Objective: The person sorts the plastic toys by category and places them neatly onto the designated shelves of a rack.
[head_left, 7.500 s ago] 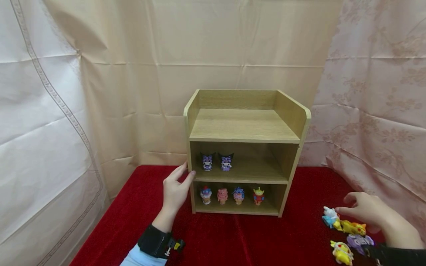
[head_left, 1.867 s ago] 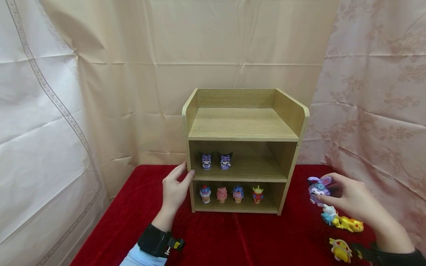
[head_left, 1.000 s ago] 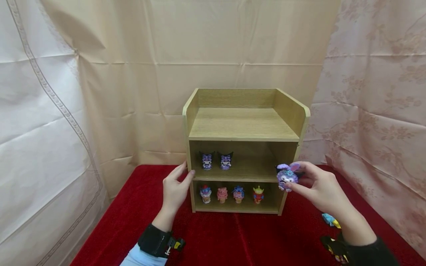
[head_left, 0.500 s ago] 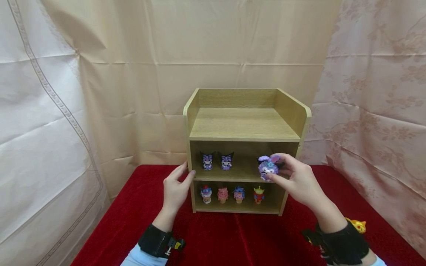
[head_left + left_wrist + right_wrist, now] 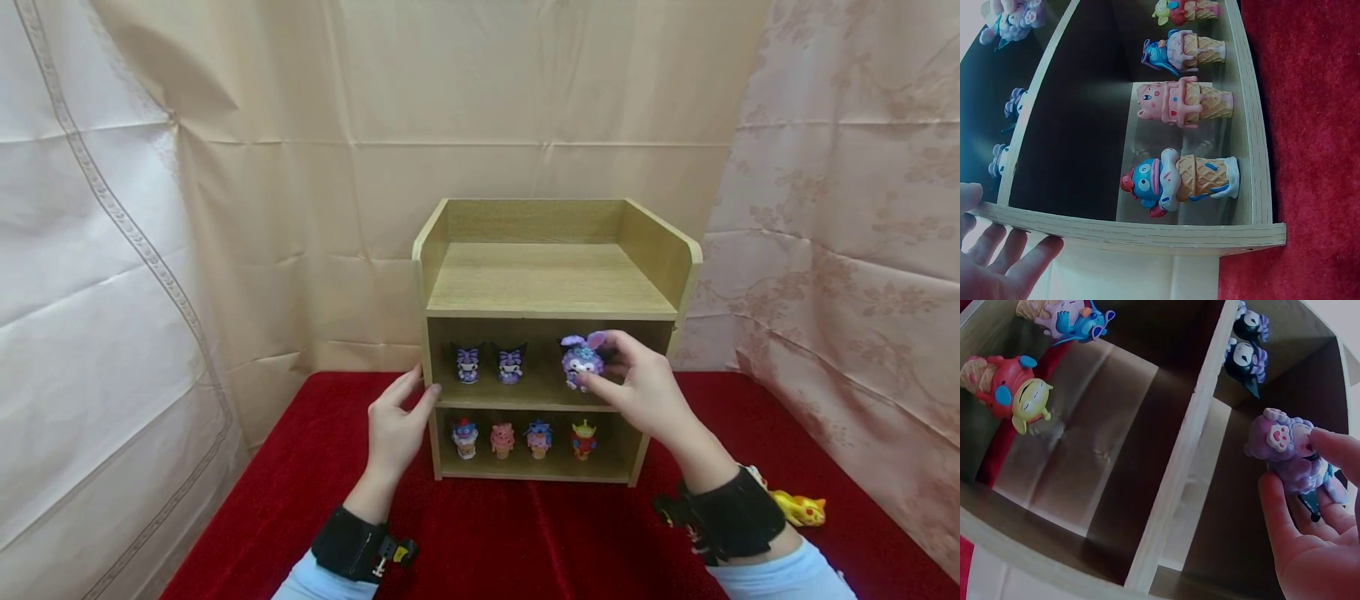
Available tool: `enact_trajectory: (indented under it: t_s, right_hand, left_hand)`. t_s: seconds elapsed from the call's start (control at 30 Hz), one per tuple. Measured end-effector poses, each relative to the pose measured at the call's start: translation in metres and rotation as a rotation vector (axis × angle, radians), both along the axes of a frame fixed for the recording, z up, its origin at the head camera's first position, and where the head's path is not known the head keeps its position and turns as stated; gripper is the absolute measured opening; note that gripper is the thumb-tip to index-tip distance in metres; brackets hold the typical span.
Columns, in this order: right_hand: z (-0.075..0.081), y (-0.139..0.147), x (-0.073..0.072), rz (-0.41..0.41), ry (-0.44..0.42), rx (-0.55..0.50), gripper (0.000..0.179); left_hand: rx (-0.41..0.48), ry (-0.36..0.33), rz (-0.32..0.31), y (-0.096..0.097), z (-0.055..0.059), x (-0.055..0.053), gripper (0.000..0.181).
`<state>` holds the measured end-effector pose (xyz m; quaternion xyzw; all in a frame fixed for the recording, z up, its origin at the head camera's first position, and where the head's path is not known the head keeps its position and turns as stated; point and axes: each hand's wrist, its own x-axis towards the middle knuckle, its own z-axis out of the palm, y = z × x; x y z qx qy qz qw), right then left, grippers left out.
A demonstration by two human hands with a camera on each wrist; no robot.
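Observation:
My right hand (image 5: 645, 387) pinches a purple long-eared rabbit figurine (image 5: 582, 363) between thumb and fingers. It holds the rabbit upright at the right part of the middle compartment of a wooden shelf unit (image 5: 551, 315). In the right wrist view the rabbit figurine (image 5: 1294, 453) lies among the fingertips, a purple ear and a dark pointed piece showing below. My left hand (image 5: 396, 425) holds the unit's left side panel, thumb at the front edge and fingers along the outside. Two purple figurines with black pointed ears, one (image 5: 467, 364) beside the other (image 5: 510, 364), stand left of the rabbit.
Along the bottom compartment stand several ice-cream-cone figurines, among them a pink one (image 5: 502, 440) and a red one with a yellow-green head (image 5: 583, 439). A yellow figurine (image 5: 799, 507) lies on the red cloth (image 5: 525, 542), behind my right wrist. Curtains (image 5: 570, 92) enclose the back and sides.
My right hand has picked the purple rabbit figurine from the group on the right and carried it left, to the shelf's middle compartment. My left hand has stayed at the side panel.

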<state>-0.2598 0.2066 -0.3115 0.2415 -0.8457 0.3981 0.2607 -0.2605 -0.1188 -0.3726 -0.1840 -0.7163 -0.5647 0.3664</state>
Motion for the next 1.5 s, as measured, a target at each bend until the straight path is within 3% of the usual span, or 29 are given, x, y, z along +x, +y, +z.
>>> enact_trajectory:
  t_s: [0.73, 1.5]
  right_hand:
    - [-0.012, -0.012, -0.038, -0.058, -0.201, -0.006, 0.043]
    - [-0.018, -0.015, -0.05, -0.019, -0.278, -0.076, 0.045]
  left_hand:
    - [-0.008, 0.013, 0.006, 0.0, -0.001, -0.001, 0.041]
    - [-0.018, 0.012, 0.017, 0.0, -0.002, -0.002, 0.04]
